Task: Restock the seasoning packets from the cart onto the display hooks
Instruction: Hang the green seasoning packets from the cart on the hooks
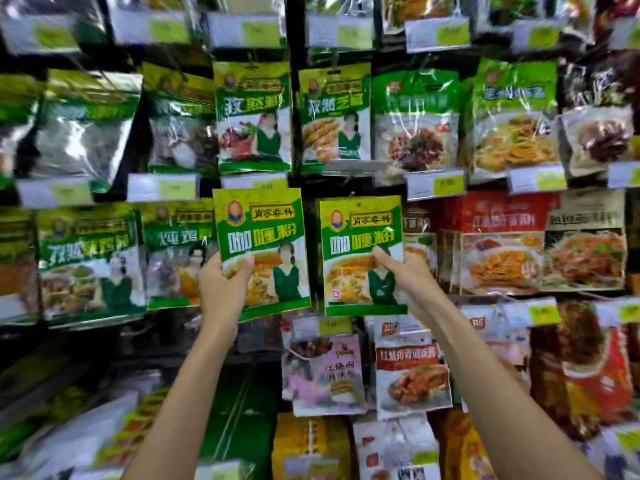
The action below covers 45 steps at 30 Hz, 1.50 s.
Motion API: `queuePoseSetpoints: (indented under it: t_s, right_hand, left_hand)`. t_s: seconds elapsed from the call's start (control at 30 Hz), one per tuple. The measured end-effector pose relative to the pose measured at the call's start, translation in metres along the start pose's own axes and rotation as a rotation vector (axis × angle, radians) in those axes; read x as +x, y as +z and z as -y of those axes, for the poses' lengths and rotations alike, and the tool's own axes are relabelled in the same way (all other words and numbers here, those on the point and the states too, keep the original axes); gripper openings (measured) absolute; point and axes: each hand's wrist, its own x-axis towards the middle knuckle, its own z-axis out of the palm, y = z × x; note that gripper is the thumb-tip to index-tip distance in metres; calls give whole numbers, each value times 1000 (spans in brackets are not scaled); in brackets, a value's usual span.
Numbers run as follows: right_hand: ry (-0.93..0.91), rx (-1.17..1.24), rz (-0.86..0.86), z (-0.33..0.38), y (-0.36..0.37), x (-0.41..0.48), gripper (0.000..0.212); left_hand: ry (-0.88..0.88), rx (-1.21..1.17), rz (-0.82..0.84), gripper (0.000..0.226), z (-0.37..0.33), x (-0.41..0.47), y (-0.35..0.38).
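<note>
Two matching green-and-yellow seasoning packets, each printed with a red-and-yellow emblem, bold white and yellow characters and a plated dish, are held up side by side against a crowded hook display. The left hand [225, 282] grips the left packet [260, 251] by its lower left edge; the right hand [403, 268] pinches the right packet [362, 254], whose top sits at a display hook [351, 195]. Similar green packets [252, 116] hang in the row above, over yellow price tags [436, 183].
</note>
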Motion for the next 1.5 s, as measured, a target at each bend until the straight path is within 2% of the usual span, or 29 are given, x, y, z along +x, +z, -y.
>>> queuePoseSetpoints:
  t_s: [0.07,0.1,0.2,0.37,0.5,0.6,0.73,0.8,0.83,0.97,1.03,1.1,1.2,1.27,1.33,1.37,1.43,1.5]
  right_hand:
    - [8,22,-31,5,4,9,68]
    - [22,44,-42,6,4,14,67]
    - [49,51,-34,10,5,26,37]
    - [54,-2,-56,10,7,35,59]
    - [77,-7,-64,9,8,43,48]
    - [97,-15,-83,12,9,46,53]
    - [135,-12,-79,8,13,50,47]
    - [148,-12,-69,6,16,55,57]
    - [156,-17,-63,6,19,57,62]
    - [169,-116,-74,7,25,68,54]
    - [183,-194,-27,7,26,73,57]
    - [212,-261,2,3,25,78,59]
    - [118,-436,-129,-5,21,78,40]
    - [-39,-472,-281,-13,15,74,32]
    - [-152,-405,-380,-14,14,61,21]
    - [-172,-318,-361,-12,15,53,20]
    - [-140,2,-160,-2,22,39,27]
    - [-106,187,21,9,29,28,42]
  left_hand:
    - [-30,20,-1,58,-1,6,-3]
    - [-32,15,1,63,-1,9,-3]
    - [-15,-3,6,65,-4,14,-1]
    - [26,-14,-8,58,-5,14,7]
    - [30,-8,-18,47,-7,13,9]
    - [43,-23,-20,64,-8,14,10]
    - [50,-9,-20,48,-9,16,11]
    - [66,-5,-20,27,-8,16,12]
    - [79,-8,-16,25,-7,17,14]
    - [109,-29,-8,44,-6,15,23]
    - [107,-28,-4,53,-6,15,26]
    - [97,-22,13,46,-7,14,28]
    - [58,-37,60,14,-5,12,29]
    - [42,-63,81,7,-1,9,32]
    - [14,-116,124,12,3,5,38]
    - [-10,-132,148,22,3,2,42]
    - [-57,-160,183,39,5,-4,54]
    - [-52,-164,208,40,2,-11,67]
